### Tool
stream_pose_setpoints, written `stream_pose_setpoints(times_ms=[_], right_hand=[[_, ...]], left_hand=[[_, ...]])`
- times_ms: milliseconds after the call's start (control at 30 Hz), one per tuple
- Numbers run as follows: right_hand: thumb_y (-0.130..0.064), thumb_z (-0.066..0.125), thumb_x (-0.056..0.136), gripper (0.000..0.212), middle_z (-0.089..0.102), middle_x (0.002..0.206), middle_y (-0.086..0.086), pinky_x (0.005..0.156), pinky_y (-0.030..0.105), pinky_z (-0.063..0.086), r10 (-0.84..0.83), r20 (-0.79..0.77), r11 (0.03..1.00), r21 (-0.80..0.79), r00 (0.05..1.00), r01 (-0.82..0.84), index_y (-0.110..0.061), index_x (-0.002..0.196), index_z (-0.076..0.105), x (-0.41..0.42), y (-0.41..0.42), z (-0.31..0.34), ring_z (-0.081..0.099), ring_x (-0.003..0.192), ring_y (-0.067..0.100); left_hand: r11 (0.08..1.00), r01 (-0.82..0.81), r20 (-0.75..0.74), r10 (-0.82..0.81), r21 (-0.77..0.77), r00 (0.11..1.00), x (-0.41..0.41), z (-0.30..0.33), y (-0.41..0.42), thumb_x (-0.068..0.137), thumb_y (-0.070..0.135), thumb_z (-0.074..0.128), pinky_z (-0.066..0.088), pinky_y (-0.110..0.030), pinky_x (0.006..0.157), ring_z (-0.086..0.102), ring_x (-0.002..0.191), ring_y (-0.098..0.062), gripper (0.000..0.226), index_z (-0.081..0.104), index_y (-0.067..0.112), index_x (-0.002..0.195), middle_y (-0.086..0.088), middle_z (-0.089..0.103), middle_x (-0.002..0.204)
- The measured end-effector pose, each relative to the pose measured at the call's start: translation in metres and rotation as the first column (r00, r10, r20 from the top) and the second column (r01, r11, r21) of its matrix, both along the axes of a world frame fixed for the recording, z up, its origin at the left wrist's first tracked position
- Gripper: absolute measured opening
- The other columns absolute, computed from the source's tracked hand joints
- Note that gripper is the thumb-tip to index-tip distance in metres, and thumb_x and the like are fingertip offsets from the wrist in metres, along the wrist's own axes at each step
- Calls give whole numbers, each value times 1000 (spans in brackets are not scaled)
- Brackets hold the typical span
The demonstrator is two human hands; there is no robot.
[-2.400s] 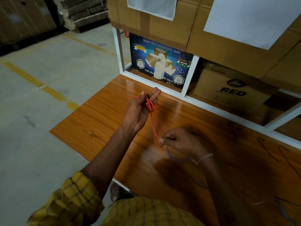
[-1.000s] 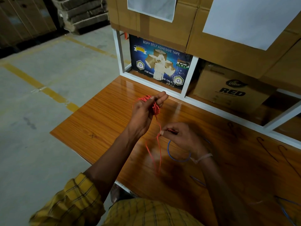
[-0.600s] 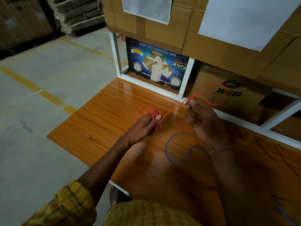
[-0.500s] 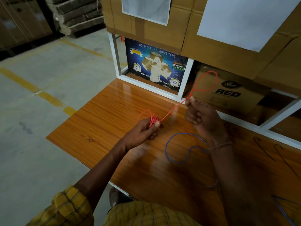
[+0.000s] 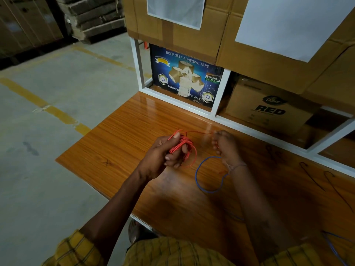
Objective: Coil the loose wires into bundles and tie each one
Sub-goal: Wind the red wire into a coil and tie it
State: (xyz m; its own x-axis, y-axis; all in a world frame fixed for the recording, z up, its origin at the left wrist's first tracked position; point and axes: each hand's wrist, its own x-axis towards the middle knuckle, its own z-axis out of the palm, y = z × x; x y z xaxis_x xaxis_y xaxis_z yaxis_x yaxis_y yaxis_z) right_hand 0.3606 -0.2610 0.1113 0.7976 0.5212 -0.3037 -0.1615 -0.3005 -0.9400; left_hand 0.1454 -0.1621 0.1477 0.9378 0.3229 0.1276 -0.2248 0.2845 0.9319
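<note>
My left hand [image 5: 165, 150] grips a coiled bundle of red wire [image 5: 184, 145] just above the wooden table [image 5: 119, 143], thumb on top and fingers curled under the loops. A single red strand runs from the bundle rightward to my right hand [image 5: 223, 144], which pinches its free end. A loose blue wire [image 5: 199, 181] lies looped on the table below my right hand and passes under my right forearm.
Behind the table stands a white metal rack [image 5: 221, 91] holding an adhesive tape box [image 5: 184, 75] and a brown carton [image 5: 269, 108]. Large cardboard boxes [image 5: 230, 35] sit above. Dark wires [image 5: 315, 179] lie at the table's right. Concrete floor lies left.
My right hand has come down from near the rack to table height, close to the bundle. The long red strand is now short and the coil in my left hand is thicker.
</note>
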Motion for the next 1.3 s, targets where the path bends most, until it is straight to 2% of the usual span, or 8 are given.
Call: stream_pose_setpoints(times_ms=[167,267,467,733,900,967,1067,1300], right_hand=[[-33,56,95,40,51,60,-2,63,42,45,23,375,942,-320,927,106,-14,60,53,12,-8,-38,51,63,22],[-29,64,95,47,48,55,-1,61,36,39,152,486,905,-419,861,77,-11,55,47,6,-13,-47,50,61,24],[-29,71,91,19,77,91,6,76,35,55,594,441,761,-581,673,-291,-13,85,78,-17,-9,-52,71,88,25],[-23,74,94,15,79,106,-13,93,22,52,883,204,468,-312,423,-827,-22,107,82,-53,-35,10,70,105,3],[-20,72,96,12,78,91,2,81,34,53,788,268,583,-32,554,-812,-11,97,79,-42,-52,47,71,88,22],[-24,68,97,19,56,64,11,56,36,36,683,298,664,126,666,-737,-7,93,75,-32,-54,47,48,59,30],[-29,65,98,30,35,56,1,50,29,19,506,174,786,311,845,-534,1,94,67,-17,-49,41,27,49,14],[-15,57,103,19,61,72,-3,43,20,36,141,-78,933,343,987,-107,-9,86,63,-8,-27,26,39,43,4]], left_hand=[[988,51,214,-19,-144,977,-1,23,13,114,27,25,37,-29,45,19,37,-13,49,58,-3,94,1,24,49],[972,-21,222,74,-232,972,4,30,21,115,31,23,38,-27,49,19,38,-11,52,59,-1,97,2,22,50],[875,-278,131,354,-397,926,25,19,30,114,27,38,51,-36,91,56,68,-13,38,55,-4,129,-2,56,81],[861,-497,-95,507,105,857,38,-15,36,115,20,33,53,-31,98,71,117,-26,37,61,-2,125,-17,74,121],[864,-345,-198,435,367,879,33,-36,25,115,20,36,52,-32,87,74,89,-22,29,62,6,117,-13,75,97],[897,-263,-236,358,355,903,32,-38,19,115,19,37,51,-26,76,66,73,-20,29,53,-2,126,-14,68,85],[948,-128,-227,198,292,953,29,-32,6,115,26,36,43,-25,61,46,58,-21,41,48,-13,114,-21,50,75],[988,-2,-226,37,155,973,27,-29,-25,110,23,49,32,-22,51,33,51,-12,43,54,-19,112,-4,34,61]])
